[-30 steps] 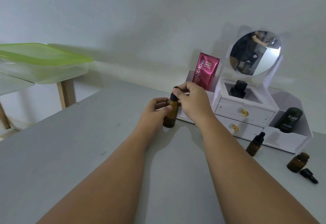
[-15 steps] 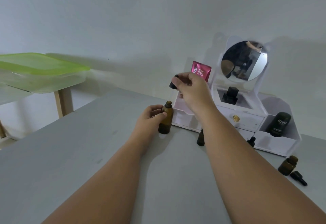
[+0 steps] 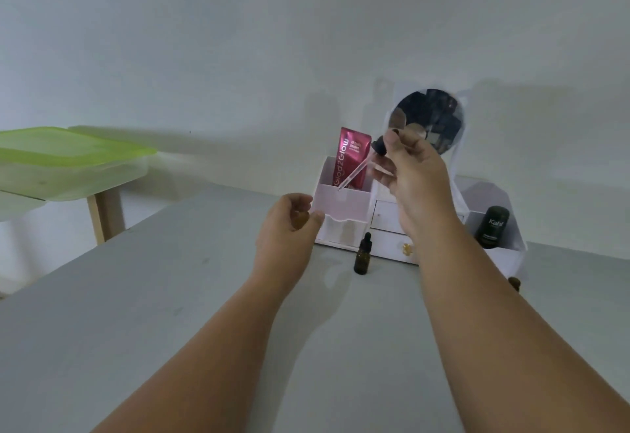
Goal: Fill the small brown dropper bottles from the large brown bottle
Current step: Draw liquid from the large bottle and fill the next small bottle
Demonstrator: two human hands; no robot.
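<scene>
My left hand (image 3: 289,224) grips the large brown bottle (image 3: 301,219) on the grey table; only a sliver of brown glass shows between the fingers. My right hand (image 3: 414,173) is raised above it and pinches the black cap of a dropper (image 3: 361,165), whose clear glass tube slants down to the left, its tip in the air. A small brown dropper bottle (image 3: 362,255) with its black cap on stands on the table between my arms. Another small brown bottle (image 3: 514,283) peeks out behind my right forearm.
A white organiser (image 3: 344,201) with drawers and a round mirror (image 3: 439,115) stands at the back of the grey table (image 3: 136,313). It holds a pink sachet (image 3: 351,156) and a black Kahf container (image 3: 492,228). A green-lidded box (image 3: 68,163) sits on a wooden table at left.
My right hand has lifted the dropper out of the large bottle and higher, so its glass tube now shows. My left hand has closed further round the bottle.
</scene>
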